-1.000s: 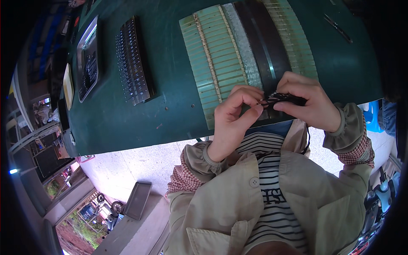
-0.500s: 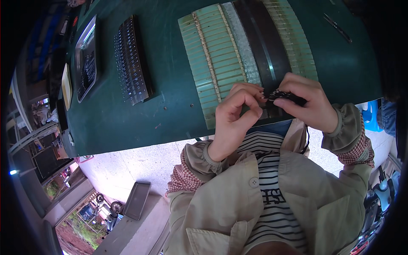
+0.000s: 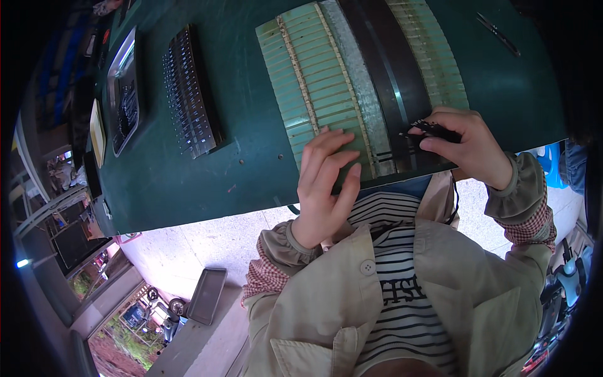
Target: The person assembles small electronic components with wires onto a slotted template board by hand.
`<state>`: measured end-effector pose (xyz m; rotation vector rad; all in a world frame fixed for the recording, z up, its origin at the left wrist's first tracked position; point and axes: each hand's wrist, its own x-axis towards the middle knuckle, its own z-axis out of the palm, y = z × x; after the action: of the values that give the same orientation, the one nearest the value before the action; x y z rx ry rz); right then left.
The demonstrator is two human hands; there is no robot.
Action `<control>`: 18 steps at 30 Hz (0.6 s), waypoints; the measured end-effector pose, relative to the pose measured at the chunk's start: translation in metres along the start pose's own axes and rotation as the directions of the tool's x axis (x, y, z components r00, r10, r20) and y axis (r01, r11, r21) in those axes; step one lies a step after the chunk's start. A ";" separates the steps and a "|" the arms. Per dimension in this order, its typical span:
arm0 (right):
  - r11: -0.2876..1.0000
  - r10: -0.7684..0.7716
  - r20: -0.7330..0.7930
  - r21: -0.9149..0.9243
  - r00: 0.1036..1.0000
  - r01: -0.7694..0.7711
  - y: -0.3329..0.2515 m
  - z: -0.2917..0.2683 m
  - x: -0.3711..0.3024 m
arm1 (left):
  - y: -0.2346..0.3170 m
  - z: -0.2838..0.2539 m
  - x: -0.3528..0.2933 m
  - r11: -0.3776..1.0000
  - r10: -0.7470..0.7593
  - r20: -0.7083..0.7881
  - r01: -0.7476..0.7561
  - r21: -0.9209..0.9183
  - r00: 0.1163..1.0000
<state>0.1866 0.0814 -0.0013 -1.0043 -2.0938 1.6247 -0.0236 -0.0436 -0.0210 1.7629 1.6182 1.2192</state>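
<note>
My right hand (image 3: pixel 471 141) grips a small bundle of thin black pieces with pale tips (image 3: pixel 433 129). It is above the dark strip (image 3: pixel 377 60) of a pale green slatted board (image 3: pixel 326 94). A few small dark bits lie on that strip near the board's front end, too small to name. My left hand (image 3: pixel 326 182) rests at the front of the slatted part, fingers spread, with nothing visible in them. Its palm side is hidden from view.
On the green table (image 3: pixel 264 182), a dark rack with rows of small pins (image 3: pixel 191 94) stands to the left. Beyond it is a metal tray (image 3: pixel 129 50) with black pieces inside, beside a yellowish flat piece (image 3: pixel 98 132). Tweezers (image 3: pixel 498 34) lie at the far right.
My left hand has drawn away from the bundle, moved left and spread its fingers over the slats. The right hand has shifted slightly right, still holding the bundle.
</note>
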 end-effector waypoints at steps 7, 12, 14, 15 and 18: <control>0.992 -0.016 -0.006 -0.121 1.000 0.016 0.007 0.002 0.003 | -0.009 0.003 -0.005 0.993 0.075 0.056 -0.080 0.089 0.996; 0.941 -0.226 -0.026 -0.265 0.974 0.211 0.005 0.010 0.002 | 0.004 0.010 0.000 0.932 0.142 0.200 -0.199 0.302 0.969; 0.910 -0.219 -0.071 -0.374 0.973 0.177 -0.003 0.017 -0.004 | 0.008 0.009 -0.001 0.894 0.152 0.254 -0.242 0.378 0.955; 0.890 -0.217 -0.094 -0.427 0.972 0.158 -0.006 0.019 -0.005 | 0.008 0.007 -0.002 0.906 0.139 0.255 -0.227 0.357 0.957; 0.934 -0.176 -0.136 -0.337 0.975 0.121 -0.006 0.006 -0.006 | 0.011 0.001 -0.002 0.928 0.114 0.258 -0.195 0.316 0.959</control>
<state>0.1854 0.0724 0.0039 -1.0081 -2.3070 1.1041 -0.0170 -0.0477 -0.0133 2.1929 1.6440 0.7856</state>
